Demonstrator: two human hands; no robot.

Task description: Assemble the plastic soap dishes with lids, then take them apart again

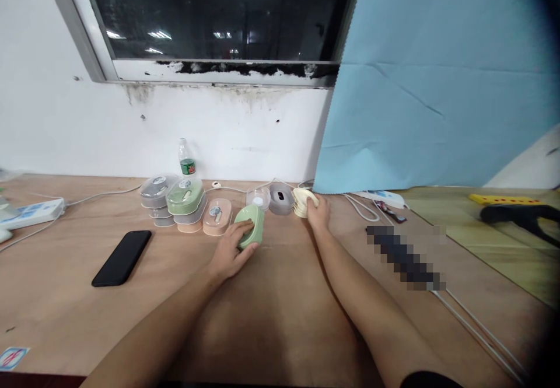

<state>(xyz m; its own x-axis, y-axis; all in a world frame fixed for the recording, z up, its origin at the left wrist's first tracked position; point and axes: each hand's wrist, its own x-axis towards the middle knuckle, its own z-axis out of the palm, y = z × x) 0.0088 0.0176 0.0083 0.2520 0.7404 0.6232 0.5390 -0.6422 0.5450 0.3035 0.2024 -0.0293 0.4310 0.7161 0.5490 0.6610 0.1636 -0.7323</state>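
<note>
My left hand (231, 250) grips a green oval soap box base (251, 227), tilted, with fingers inside its hollow and the thumb along its near edge. Farther right, my right hand (318, 212) is closed on the cream oval tray (305, 196) at the top of a small stack. Whether that tray is lifted off the others I cannot tell. Between the hands, behind the green base, stand clear lids (258, 198) and grey oval pieces (281, 199). Left of my left hand sits a pink soap box (217, 216) with a clear lid.
Stacked soap boxes, a green-topped stack (185, 198) and a grey-topped stack (158, 192), stand at the left. A black phone (122, 258) lies nearer. A bottle (186, 159) is by the wall. Cables, a power strip (37, 213) and a blurred dark object (405, 257) flank the workspace.
</note>
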